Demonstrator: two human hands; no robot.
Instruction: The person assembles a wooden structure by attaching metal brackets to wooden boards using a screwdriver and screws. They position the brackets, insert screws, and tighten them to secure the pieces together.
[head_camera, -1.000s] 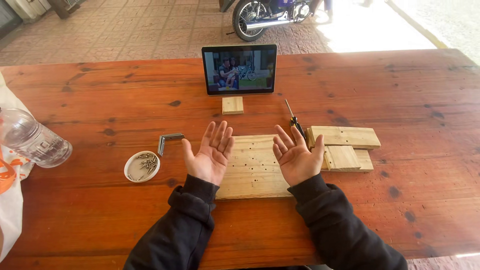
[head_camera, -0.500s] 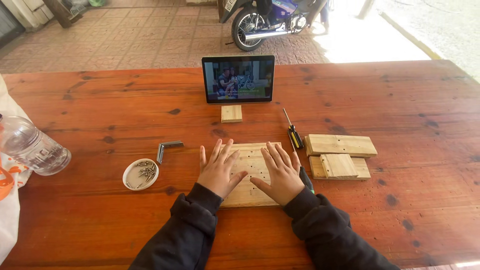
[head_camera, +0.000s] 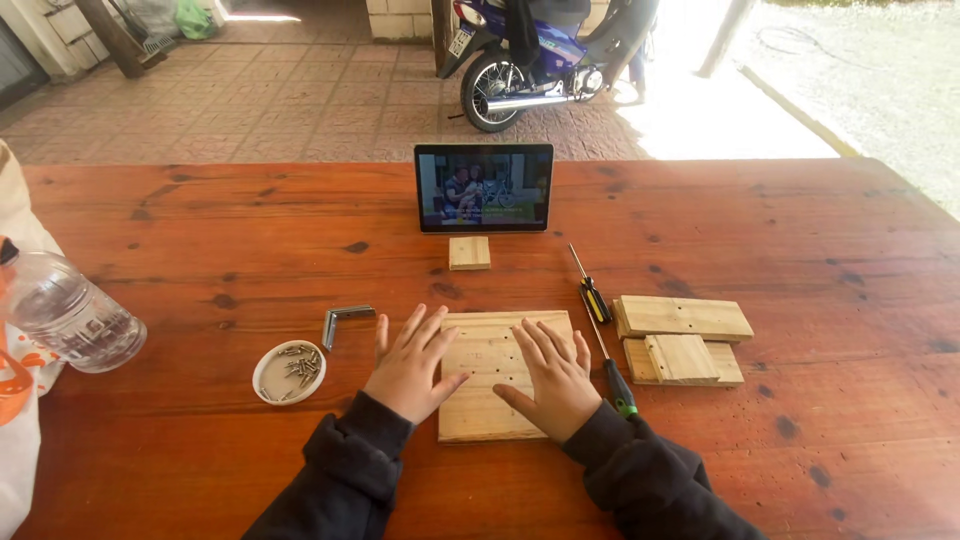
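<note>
A pale square wooden board (head_camera: 492, 352) with small holes lies flat on the reddish wooden table (head_camera: 800, 250). My left hand (head_camera: 410, 362) rests palm down on the board's left edge, fingers spread. My right hand (head_camera: 553, 374) lies palm down on its right half, fingers apart. Neither hand holds anything. Just right of my right hand are two screwdrivers, one with a black and yellow handle (head_camera: 592, 291), the other with a green-tipped handle (head_camera: 616, 380).
Stacked wooden pieces (head_camera: 678, 338) sit to the right. A small wooden block (head_camera: 469, 252) stands before an upright tablet (head_camera: 484, 187). A metal angle bracket (head_camera: 343, 322) and a white dish of screws (head_camera: 289, 370) lie to the left, a plastic bottle (head_camera: 68, 315) further left.
Both hands turned from palms up above the board to palms down, resting flat on it. The view has shifted slightly forward.
</note>
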